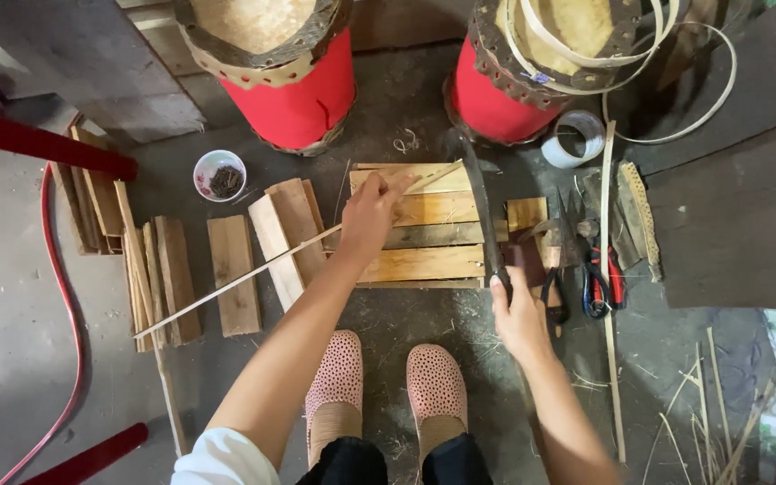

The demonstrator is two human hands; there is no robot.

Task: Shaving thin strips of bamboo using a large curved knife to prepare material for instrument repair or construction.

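Observation:
My left hand (372,214) grips a long thin bamboo strip (253,276) that runs from the lower left up to the wooden pallet block (424,263) in front of me. My right hand (515,313) is closed on the handle of a long dark knife (480,199), whose blade points away from me across the pallet block. The strip's far end lies on the block near the blade. My two feet in pink dotted shoes (386,386) rest on the floor just below the block.
Two red drums (294,94) (496,103) stand at the back. A small white bowl of nails (219,175) sits left of them. Wooden slats (231,269) lie to the left; scissors and pliers (586,283), a tape roll (577,137) and bamboo strips to the right.

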